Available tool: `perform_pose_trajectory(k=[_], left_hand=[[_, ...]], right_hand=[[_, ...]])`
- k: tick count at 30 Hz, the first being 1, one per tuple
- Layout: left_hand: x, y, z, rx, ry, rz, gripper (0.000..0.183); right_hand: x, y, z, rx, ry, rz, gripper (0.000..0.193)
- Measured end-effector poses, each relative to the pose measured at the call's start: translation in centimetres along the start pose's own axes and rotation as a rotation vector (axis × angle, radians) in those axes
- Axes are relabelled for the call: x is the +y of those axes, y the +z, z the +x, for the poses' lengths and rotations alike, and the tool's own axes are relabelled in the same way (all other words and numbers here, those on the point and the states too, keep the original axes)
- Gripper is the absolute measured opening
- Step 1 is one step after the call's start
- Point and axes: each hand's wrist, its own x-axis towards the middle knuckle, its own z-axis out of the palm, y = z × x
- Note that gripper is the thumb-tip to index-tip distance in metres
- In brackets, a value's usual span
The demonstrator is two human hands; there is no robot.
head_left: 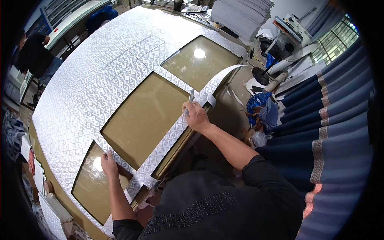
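A large white-and-grey patterned sheet [86,96] covers the table, with several rectangular openings that show a brownish surface below. My right hand [196,116] is closed round a utility knife [191,95], its silvery end pointing away over the strip between the middle and far openings. My left hand [109,164] is at the strip between the near-left and middle openings, its fingers pinched on the sheet's cut edge. A narrow cut strip [224,76] curls up along the right edge, beyond my right hand. Thin lines mark a divided rectangle on the sheet farther off.
At the far right stand a tall stack of grey-white sheets [240,18] and a fan [289,47]. A blue plastic bag [260,105] and scraps lie on the floor beside the table. Blue curtains [340,152] hang at right. Another person [36,56] stands at far left.
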Motion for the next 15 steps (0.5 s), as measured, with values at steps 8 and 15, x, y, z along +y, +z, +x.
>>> perform_pose_trajectory(k=[8, 15], left_hand=[[0.6, 1.2, -0.6, 0.233, -0.063, 0.635, 0.045], [3.4, 2.7, -5.0, 0.362, -0.251, 0.543, 0.054]], right_hand=[[11.9, 4.6, 11.1, -0.063, 0.268, -0.084, 0.021], [11.3, 6.7, 14.5, -0.292, 0.335, -0.011, 0.029]])
